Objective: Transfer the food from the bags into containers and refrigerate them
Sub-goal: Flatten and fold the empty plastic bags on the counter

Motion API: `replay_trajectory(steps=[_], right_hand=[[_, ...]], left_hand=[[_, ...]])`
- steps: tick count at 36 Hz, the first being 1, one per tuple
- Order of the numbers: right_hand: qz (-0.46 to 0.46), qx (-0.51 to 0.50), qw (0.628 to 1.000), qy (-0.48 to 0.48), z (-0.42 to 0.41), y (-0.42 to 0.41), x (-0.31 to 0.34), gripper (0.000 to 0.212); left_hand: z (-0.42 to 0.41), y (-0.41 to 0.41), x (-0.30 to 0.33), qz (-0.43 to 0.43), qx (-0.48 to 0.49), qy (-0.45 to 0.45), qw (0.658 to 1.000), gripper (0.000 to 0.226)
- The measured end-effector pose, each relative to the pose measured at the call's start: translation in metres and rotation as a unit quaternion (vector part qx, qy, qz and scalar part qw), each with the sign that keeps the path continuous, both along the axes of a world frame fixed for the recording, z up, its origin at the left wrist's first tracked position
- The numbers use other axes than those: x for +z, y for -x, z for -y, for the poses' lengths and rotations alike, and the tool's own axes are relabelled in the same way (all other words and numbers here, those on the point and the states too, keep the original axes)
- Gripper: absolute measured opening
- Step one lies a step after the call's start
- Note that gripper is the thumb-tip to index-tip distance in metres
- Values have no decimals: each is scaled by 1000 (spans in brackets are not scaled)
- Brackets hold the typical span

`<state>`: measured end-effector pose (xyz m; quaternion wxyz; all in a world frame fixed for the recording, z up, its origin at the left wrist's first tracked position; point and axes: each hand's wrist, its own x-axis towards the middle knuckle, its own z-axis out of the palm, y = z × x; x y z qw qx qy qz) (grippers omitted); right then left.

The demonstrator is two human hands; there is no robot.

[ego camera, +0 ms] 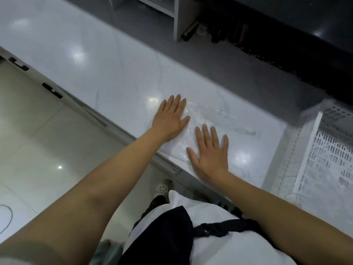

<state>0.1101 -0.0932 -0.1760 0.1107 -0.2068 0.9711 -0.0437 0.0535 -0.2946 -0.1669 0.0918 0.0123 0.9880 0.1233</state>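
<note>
- The tiled floor (38, 142) fills the left side, pale and glossy, with one perforated white shoe (162, 187) showing near the base of the counter.
- The counter (76, 54) runs diagonally from upper left to lower right; its white surface is glossy and reflects several ceiling lights.
- The left hand (170, 119) lies palm down with straight fingers held close together, resting at the left edge of the plastic bag and gripping nothing.
- One clear plastic bag (214, 121) lies flat on the counter near its front edge, between and under both hands; it is thin, crinkled and see-through, catching the light. Whether anything is inside it cannot be told.
- The right hand (210, 155) is also flat, its fingers straight and slightly spread, pressing on the near part of the bag. The two hands are apart, side by side.
- One white perforated basket (328, 153) stands at the right end of the counter, near the bag but not touching it.
- Behind the counter, a dark recess holds several dim bottles (225, 33), too shadowed to count.
</note>
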Motion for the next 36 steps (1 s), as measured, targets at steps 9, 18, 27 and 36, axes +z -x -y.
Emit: replay_trajectory(steps=[9,18,27,36], right_hand=[[-2,-6,1000,10,-3,-1,-3,75],[13,-13,1000,10,-3,1,2,78],[49,7,999,19,-8,5,10,78],[96,-112,974,170,-65,-18,125,71]], left_hand=[[14,8,-7,-2,23,25,999,73],[13,-55,-14,-7,13,24,1000,82],[50,-45,-4,16,57,-1,998,74],[-51,-34,65,-25,32,-207,978,70]])
